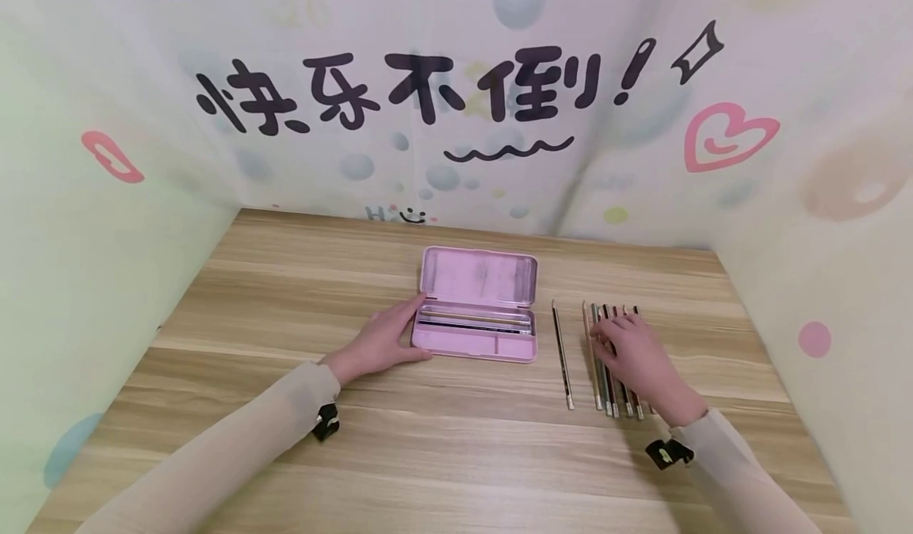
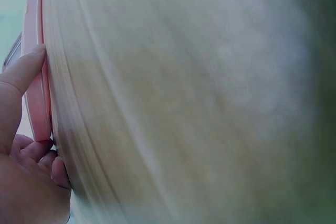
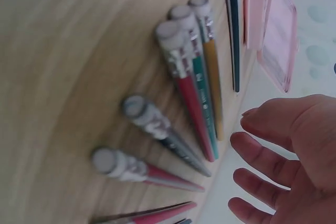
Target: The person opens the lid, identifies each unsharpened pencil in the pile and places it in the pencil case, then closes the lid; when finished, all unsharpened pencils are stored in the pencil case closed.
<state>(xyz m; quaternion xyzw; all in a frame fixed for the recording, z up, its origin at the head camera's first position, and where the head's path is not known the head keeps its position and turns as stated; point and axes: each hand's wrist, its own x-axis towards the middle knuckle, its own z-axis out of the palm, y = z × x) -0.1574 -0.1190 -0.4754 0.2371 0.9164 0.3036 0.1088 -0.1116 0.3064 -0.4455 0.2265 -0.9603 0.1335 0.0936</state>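
A pink pencil case (image 1: 456, 350) lies open on the table, its lid (image 1: 476, 276) tipped back. Inside are a yellowish pencil (image 1: 471, 317) and a black pencil (image 1: 467, 326). My left hand (image 1: 378, 344) holds the case's left end, with the thumb on the front wall and the fingers around the corner. Over a row of several pencils (image 1: 597, 383) hovers my right hand (image 1: 638, 360), its fingers loosely bent around nothing. Red (image 3: 195, 116), green (image 3: 206, 106) and yellow (image 3: 213, 77) pencils with white erasers show beside it in the right wrist view.
One dark pencil (image 1: 563, 356) lies alone between the case and the row. The wood-grain table (image 1: 456, 463) meets a printed cloth wall (image 1: 342, 177) at the back, with pale walls on both sides. A black wrist strap (image 1: 326, 423) sits on each sleeve.
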